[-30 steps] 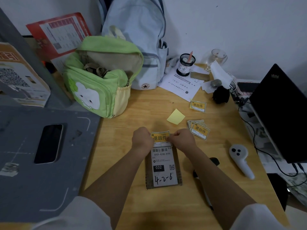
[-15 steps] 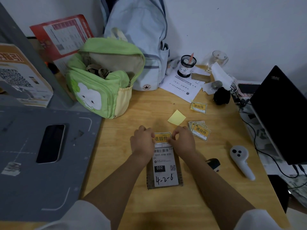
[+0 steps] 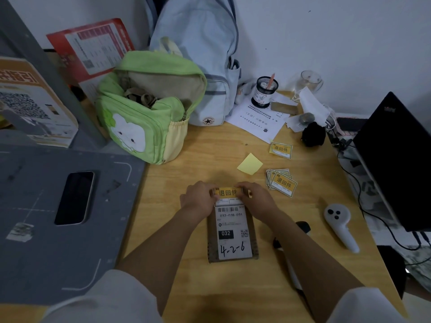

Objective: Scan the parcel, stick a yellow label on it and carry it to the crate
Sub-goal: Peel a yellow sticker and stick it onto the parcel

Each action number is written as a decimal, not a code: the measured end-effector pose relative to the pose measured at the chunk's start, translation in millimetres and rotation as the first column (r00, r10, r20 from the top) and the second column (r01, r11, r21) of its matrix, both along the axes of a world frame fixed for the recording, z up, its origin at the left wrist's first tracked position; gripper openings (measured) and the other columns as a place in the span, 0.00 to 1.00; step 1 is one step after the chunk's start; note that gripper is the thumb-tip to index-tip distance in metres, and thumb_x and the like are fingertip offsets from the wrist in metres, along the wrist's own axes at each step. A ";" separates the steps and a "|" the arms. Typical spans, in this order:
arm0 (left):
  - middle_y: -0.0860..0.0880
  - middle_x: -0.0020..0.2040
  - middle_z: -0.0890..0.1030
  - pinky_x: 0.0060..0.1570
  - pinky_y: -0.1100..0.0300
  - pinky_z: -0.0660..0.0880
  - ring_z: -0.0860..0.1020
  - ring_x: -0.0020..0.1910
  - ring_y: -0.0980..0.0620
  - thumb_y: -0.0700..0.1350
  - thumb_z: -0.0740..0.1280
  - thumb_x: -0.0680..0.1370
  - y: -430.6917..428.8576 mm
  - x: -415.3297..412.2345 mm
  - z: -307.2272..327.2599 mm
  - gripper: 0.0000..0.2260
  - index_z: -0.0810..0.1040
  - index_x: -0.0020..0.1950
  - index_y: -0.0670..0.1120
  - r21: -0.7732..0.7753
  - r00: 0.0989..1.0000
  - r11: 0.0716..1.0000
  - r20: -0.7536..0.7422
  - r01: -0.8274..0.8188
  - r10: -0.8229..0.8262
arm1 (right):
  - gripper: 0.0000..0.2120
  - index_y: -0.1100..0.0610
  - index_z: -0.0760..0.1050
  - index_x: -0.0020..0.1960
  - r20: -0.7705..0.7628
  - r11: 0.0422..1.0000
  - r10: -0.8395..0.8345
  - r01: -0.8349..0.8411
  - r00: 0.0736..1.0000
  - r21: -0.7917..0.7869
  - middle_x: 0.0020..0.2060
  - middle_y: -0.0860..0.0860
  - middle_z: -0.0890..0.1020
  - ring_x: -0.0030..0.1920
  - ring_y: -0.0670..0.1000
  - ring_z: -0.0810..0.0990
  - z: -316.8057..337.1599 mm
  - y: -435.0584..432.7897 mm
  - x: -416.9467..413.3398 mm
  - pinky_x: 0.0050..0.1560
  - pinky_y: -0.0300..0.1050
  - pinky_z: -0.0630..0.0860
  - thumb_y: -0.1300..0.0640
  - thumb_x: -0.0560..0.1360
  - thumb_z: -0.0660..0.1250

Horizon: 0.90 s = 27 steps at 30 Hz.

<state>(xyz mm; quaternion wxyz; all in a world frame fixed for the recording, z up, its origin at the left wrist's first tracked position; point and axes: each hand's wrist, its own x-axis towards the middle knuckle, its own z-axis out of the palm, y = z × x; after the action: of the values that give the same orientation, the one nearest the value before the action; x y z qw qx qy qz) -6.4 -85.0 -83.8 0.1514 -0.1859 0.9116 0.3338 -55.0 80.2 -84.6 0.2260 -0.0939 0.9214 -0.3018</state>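
Note:
A flat brown parcel [image 3: 254, 236] with a white shipping label marked "032" and "4-2-6" lies on the wooden table in front of me. A yellow label [image 3: 227, 192] sits across its far end. My left hand [image 3: 197, 199] holds the label's left edge and my right hand [image 3: 257, 198] holds its right edge, fingers curled down onto it. A stack of yellow labels [image 3: 282, 182] lies to the right, with a single one [image 3: 281, 150] further back. No crate is in view.
A white handheld scanner [image 3: 339, 226] lies at the right, a black laptop [image 3: 396, 159] beyond it. A green backpack [image 3: 144, 113] and a pale blue backpack [image 3: 203, 54] stand at the back. A yellow sticky note [image 3: 250, 163], a pen cup [image 3: 264, 92] and a phone [image 3: 74, 198] on a grey surface are nearby.
Both hands stay on the yellow label at the parcel's far end; the fingers have pressed in closer over its edges. The parcel has not moved.

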 end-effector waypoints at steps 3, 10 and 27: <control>0.46 0.64 0.76 0.64 0.47 0.72 0.74 0.64 0.43 0.48 0.65 0.78 -2.0 -1.0 -5.0 0.16 0.76 0.66 0.52 0.168 0.998 0.984 0.028 -0.054 0.050 | 0.15 0.53 0.73 0.65 0.118 0.993 -0.051 0.063 0.992 -0.103 0.57 0.55 0.78 0.56 0.55 0.78 -7.4 1.7 1.2 0.56 0.50 0.76 0.54 0.80 0.60; 0.41 0.68 0.73 0.60 0.57 0.70 0.73 0.66 0.43 0.46 0.59 0.81 9.2 10.4 -11.5 0.20 0.65 0.73 0.44 0.337 0.986 0.928 0.032 -0.163 0.161 | 0.17 0.53 0.65 0.70 0.184 0.951 -0.137 0.181 0.973 -0.252 0.49 0.54 0.76 0.49 0.55 0.78 -17.5 -3.2 13.7 0.56 0.60 0.77 0.53 0.82 0.55; 0.44 0.51 0.83 0.37 0.58 0.72 0.80 0.44 0.49 0.65 0.56 0.76 35.2 47.6 4.8 0.30 0.72 0.64 0.41 0.540 0.850 0.656 0.354 -0.527 0.391 | 0.21 0.50 0.63 0.67 0.635 0.606 -0.282 0.646 0.720 -0.463 0.49 0.59 0.84 0.42 0.55 0.85 -10.6 16.0 61.6 0.39 0.48 0.82 0.45 0.78 0.62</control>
<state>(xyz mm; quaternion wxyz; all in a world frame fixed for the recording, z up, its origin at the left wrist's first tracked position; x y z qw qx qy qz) 41.1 -49.8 -79.0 0.2077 -0.3842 0.6519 0.6198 6.6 96.1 -95.2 0.3180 0.1672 0.6513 -0.6684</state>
